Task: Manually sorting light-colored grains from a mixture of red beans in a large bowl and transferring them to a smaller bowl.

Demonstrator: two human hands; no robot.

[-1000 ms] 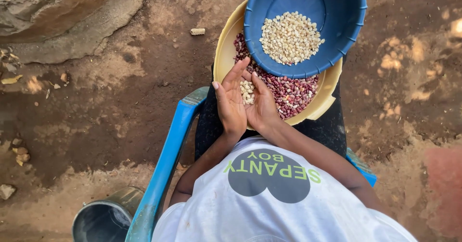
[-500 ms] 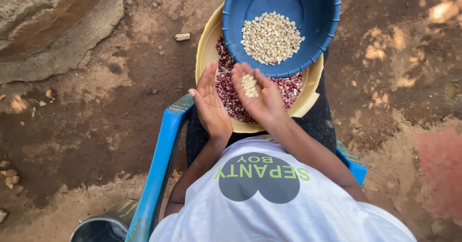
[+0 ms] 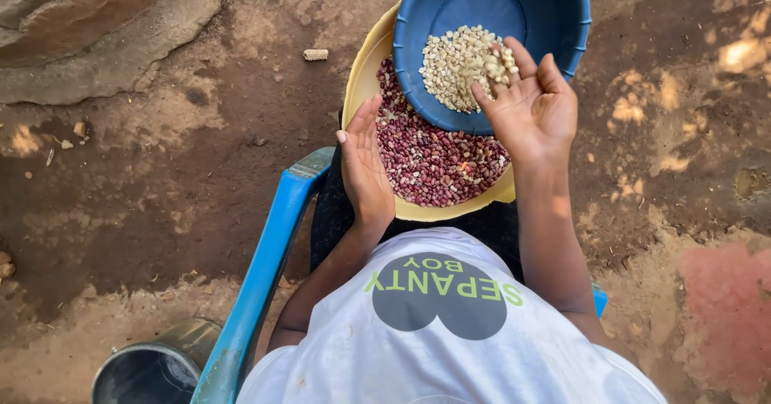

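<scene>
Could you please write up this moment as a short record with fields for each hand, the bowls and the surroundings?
left hand: open, palm up, at the yellow bowl's rim
right hand: open over the blue bowl, pale kernels at its fingertips
yellow bowl: holds reddish-purple beans
blue bowl: rests tilted in the yellow one
surroundings: blue chair arm, metal bucket, bare earth ground

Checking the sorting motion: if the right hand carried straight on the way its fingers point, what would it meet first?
Probably the pale kernels in the blue bowl; the right hand already tips some there, though height is unclear.
</scene>
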